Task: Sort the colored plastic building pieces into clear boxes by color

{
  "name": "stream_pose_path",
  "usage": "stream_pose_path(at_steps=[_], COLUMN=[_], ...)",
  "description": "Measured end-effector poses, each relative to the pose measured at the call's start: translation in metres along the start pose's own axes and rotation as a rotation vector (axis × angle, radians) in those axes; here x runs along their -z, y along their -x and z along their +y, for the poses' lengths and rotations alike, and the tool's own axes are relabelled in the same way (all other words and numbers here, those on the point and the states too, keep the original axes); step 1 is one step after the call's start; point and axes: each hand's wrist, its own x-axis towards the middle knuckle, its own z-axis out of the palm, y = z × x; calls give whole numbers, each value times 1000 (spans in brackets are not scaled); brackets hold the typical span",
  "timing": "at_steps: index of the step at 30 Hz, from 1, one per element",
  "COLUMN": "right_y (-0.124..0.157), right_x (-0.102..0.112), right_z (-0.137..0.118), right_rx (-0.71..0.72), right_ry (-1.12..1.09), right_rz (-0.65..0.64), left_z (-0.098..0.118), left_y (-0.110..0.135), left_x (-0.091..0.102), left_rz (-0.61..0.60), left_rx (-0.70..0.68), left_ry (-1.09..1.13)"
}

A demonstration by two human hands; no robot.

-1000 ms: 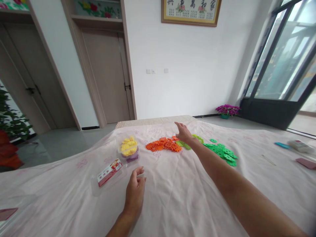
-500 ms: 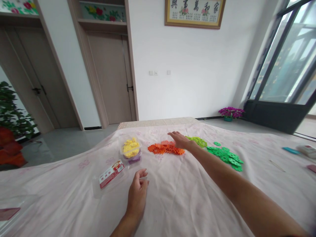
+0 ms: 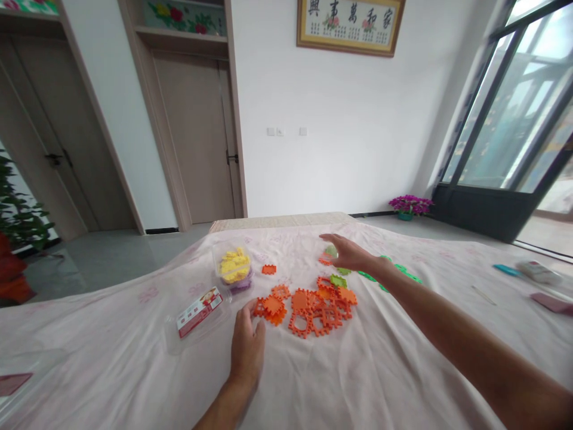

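Observation:
My right hand (image 3: 350, 255) reaches out over the cloth with its fingers spread, palm down, holding nothing. Just below it lie a few light green pieces (image 3: 338, 279) and a loose heap of orange interlocking plastic pieces (image 3: 316, 307). My left hand (image 3: 248, 346) rests flat on the pink cloth (image 3: 134, 370), fingertips touching the left edge of the orange heap. One orange piece (image 3: 268, 269) lies apart, further back. A clear tub (image 3: 234, 269) of yellow and purple pieces stands left of the heap. Dark green pieces (image 3: 405, 276) show behind my right forearm.
A clear lid with a red and white label (image 3: 199, 310) lies left of my left hand. At the far right lie a blue item (image 3: 505, 270), a white packet (image 3: 537, 272) and a dark red card (image 3: 553, 302). A potted plant (image 3: 20, 227) stands at the left.
The orange pieces have been swept from the far middle toward me and now lie scattered by my left hand. My right hand has lifted and moved a little right.

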Motion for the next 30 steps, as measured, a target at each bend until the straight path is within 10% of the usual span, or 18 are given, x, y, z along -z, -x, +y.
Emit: stream_pose_path(at_steps=[5,10,18,21,30], right_y=[-42,-55,-49,-52,-78], right_x=[-30,-57,-14,-9,-81], right_z=[28,29,27,20,-36], right_rx=[-130,-198,-341,-265,-112], right_ry=[-35,56,-148,-181,55], right_rz=[170,24,-312,-165,-63], left_z=[2,1,10,9,2], left_y=[0,-1,-1,-2,-2], left_x=[2,3,2,0,-1], left_rz=[3,-27,-110,-167,-223], left_rx=[-47,-48,-57,-62,-33], left_ry=[-103,-171,-289,-286,-282])
